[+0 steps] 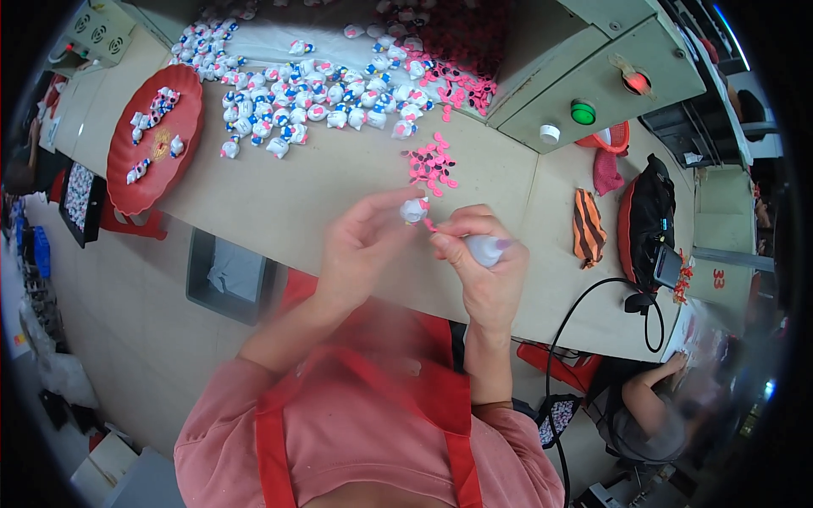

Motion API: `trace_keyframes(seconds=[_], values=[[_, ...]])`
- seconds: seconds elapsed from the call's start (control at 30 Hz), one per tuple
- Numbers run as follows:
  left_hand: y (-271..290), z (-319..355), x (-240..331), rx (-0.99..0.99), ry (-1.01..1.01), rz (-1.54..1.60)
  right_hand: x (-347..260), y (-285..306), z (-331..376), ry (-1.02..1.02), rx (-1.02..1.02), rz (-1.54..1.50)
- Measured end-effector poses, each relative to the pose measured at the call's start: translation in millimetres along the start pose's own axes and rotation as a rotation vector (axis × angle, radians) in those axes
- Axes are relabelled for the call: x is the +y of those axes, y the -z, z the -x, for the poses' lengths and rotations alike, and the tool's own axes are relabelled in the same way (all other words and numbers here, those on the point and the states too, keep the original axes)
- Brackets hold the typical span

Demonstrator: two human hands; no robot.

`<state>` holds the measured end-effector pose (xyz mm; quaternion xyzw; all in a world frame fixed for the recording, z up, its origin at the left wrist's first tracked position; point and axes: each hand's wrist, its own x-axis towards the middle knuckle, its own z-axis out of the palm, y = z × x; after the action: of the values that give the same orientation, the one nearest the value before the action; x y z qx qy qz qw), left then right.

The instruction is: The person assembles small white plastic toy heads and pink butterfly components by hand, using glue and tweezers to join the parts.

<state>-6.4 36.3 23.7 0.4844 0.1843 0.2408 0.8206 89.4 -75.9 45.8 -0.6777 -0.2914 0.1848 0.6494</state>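
Over the table's near edge, my left hand (356,250) pinches a small white figurine (413,211) with pink parts between thumb and fingers. Close by on its right, my right hand (491,284) holds a tiny pink piece (430,225) at its thumb and fingertip, almost against the figurine. A whitish squeeze bottle (484,250) is tucked in the palm of that same hand. Just beyond the fingers lies a small heap of flat pink pieces (434,161), some showing dark sides. Further back spreads a large pile of white, blue and pink figurines (305,95).
A red scalloped tray (127,190) with several figurines stands at the left. At the back right is a metal box (542,80) with a green button (583,112). An orange-black striped cloth (588,229) and black bag (650,207) lie right. Another person (648,406) sits lower right.
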Motion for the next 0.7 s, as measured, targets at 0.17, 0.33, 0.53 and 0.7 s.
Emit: trace_keyframes(seconds=[0.17,0.33,0.53,0.7], values=[[6,2,8,-0.038,0.001,0.023,-7,-18,-2,-0.27,0.028,-0.112],[10,1,6,-0.05,-0.063,-0.007,-9,-22,-2,-0.407,0.093,-0.085],[17,-1,3,-0.134,-0.161,0.037,-10,-24,-3,-0.271,0.095,-0.091],[-5,7,-9,0.005,-0.269,-0.006,-5,-15,-3,-0.134,0.0,-0.031]])
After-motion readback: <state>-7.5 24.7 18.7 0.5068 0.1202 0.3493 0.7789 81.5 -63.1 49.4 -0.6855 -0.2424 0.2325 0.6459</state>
